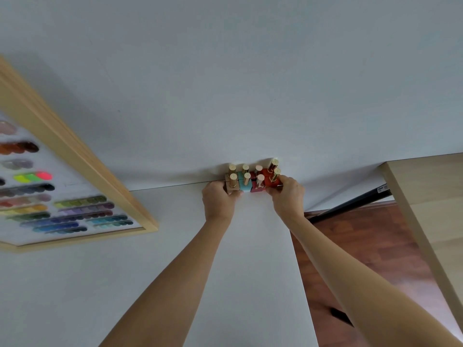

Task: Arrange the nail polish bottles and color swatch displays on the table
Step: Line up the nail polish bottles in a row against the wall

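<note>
Nail polish bottles [253, 180], boxy with gold caps, jammed at white table [155, 284] far edge; both hands [253, 194] squeezing cluster, roomy bare surface nearer.

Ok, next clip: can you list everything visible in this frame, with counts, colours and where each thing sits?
nail polish bottles: eight in two rows, tan, light blue, dark red and red with gold or pale pink caps, at the table's far edge against the wall.
swatch display: one, light wood frame, white board with rows of coloured swatches, far left on the table.
white table: one, under everything.
wooden table: one, light wood, at right.
black bar: one, between the tables.
floor: red-brown wood, lower right.
left hand: gripping the cluster's left end.
right hand: gripping its right end.
</note>
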